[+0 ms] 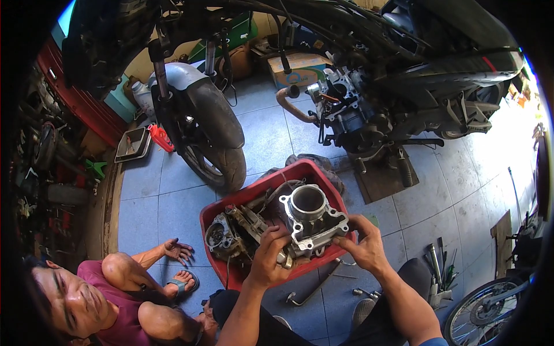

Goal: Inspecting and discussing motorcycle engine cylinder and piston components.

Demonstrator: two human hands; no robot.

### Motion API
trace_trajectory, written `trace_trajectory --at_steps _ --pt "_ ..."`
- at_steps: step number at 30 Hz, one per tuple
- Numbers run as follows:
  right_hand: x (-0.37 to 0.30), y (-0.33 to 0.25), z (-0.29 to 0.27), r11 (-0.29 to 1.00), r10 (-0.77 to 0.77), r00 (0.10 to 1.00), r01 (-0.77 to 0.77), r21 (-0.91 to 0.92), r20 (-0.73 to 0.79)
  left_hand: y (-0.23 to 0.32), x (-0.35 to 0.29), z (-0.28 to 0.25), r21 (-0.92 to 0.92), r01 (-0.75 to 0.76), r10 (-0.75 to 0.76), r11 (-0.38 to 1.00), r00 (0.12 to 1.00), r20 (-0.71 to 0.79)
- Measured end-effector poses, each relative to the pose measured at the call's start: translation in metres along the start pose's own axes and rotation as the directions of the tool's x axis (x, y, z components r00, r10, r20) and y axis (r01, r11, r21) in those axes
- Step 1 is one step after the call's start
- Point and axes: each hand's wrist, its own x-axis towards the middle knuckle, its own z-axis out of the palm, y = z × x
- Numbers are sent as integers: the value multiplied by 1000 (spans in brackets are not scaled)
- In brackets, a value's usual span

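Observation:
Between my two hands is a metal engine cylinder block (309, 216), its round bore facing up. My left hand (270, 254) grips its lower left side, with the fingertips partly hidden beneath. On the opposite side, my right hand (365, 245) has its thumb and fingers closed on the lower corner. The block is held over a red plastic tub (210, 262). Inside the tub, left of the block, lie greasy engine parts, among them a metal casing with a round opening (218, 233).
A motorcycle with an exposed engine (352, 109) and front wheel (216, 138) stands beyond the tub. At left a person in a maroon shirt (101, 294) squats, one hand (178, 251) held out. Wrenches (314, 282) and other hand tools (441, 271) lie on the tiles, near another wheel (487, 314).

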Motion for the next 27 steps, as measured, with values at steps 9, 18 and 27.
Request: trace_trajectory --at_steps 9,18,27 --pt "-2 6 7 996 59 998 -60 58 23 2 5 -11 -56 31 -30 998 999 24" --pt "-3 9 9 996 43 999 -45 79 19 2 4 -11 -121 89 -86 989 996 29" --pt "1 8 10 973 155 987 -162 168 53 0 5 -9 -353 360 -341 864 933 116"
